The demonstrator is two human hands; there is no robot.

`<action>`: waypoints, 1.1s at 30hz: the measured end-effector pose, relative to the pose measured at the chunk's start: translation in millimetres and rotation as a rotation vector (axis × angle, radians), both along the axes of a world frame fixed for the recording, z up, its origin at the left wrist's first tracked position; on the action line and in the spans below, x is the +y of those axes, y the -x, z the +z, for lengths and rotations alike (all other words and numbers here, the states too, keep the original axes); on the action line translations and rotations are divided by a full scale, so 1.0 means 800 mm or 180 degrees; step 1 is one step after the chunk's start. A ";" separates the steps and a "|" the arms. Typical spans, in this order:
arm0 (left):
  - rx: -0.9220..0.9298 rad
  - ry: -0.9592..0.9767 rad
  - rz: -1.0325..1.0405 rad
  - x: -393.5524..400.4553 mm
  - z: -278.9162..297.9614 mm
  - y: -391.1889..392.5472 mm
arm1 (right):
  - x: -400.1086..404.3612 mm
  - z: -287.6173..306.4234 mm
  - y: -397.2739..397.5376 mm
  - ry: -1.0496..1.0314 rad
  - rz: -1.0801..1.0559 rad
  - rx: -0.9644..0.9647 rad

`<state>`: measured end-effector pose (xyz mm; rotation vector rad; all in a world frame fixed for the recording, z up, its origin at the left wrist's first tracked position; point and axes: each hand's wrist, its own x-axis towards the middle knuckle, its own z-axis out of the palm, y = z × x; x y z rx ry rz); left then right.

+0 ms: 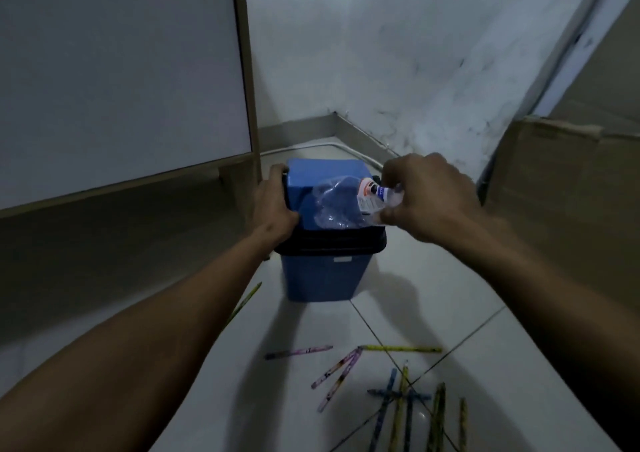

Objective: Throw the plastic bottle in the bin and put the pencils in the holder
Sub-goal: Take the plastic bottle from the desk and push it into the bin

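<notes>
A blue bin (320,280) with a black rim and a blue swing lid (322,176) stands on the tiled floor ahead of me. My left hand (273,210) grips the bin's left rim and lid edge. My right hand (429,197) holds a crumpled clear plastic bottle (337,207) by its neck end, and the bottle lies on the lid over the opening. Several pencils (398,399) in pink, yellow and blue lie scattered on the floor near me, and one yellow pencil (247,299) lies left of the bin. No holder is in view.
A white panel with a wooden frame (121,70) rises at the left. Cardboard boxes (561,191) lean at the right. A stained white wall (381,53) closes the corner behind the bin.
</notes>
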<state>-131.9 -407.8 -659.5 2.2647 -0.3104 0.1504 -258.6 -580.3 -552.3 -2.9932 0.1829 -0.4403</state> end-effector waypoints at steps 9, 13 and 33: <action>-0.0678 -0.0460 0.0286 -0.002 -0.010 0.004 | 0.046 -0.061 -0.028 0.0742 -0.0066 -0.0184; -0.0678 -0.0399 0.0257 -0.005 -0.014 0.000 | 0.043 -0.074 -0.039 0.0700 -0.0219 -0.0343; 0.0522 -0.0872 -0.0463 0.007 0.010 -0.027 | 0.080 -0.110 -0.057 0.1221 0.0046 0.0509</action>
